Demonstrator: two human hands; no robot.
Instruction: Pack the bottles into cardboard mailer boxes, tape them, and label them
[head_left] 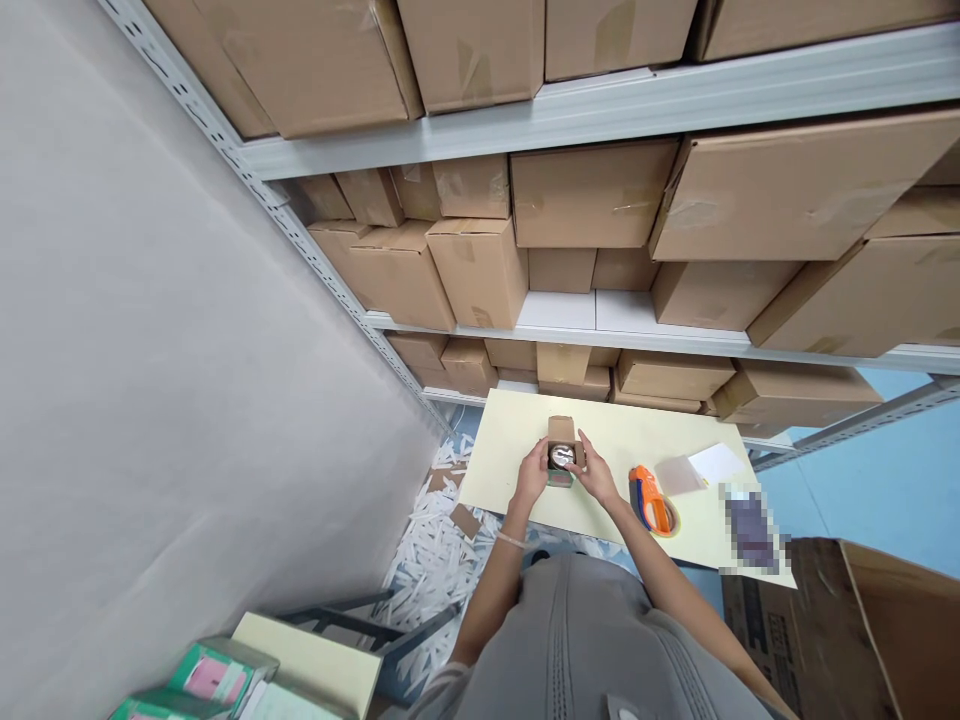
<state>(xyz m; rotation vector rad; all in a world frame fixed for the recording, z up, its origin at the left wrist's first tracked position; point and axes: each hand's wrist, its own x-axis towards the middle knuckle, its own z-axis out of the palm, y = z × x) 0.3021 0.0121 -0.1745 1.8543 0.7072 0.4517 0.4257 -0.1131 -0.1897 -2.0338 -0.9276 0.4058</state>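
Observation:
A small cardboard box (561, 427), its lid flap raised, is on the pale table between my hands. In its opening sits a shiny round metallic object (562, 457), whose kind I cannot make out. My left hand (532, 472) grips the box's left side with curled fingers. On the other side my right hand (595, 472) holds the box's right wall, its thumb reaching over the round object. Green and pink printing shows on the box's near face. To the right of my right hand lies an orange and blue tape dispenser (649, 500).
Cream table (517, 420) carries clear plastic and white paper (716, 464) and a blurred dark item (752, 530) at right. Shelves of cardboard boxes (480, 270) rise behind. A large open carton (825, 630) stands right. White paper strips (427, 560) cover the floor left.

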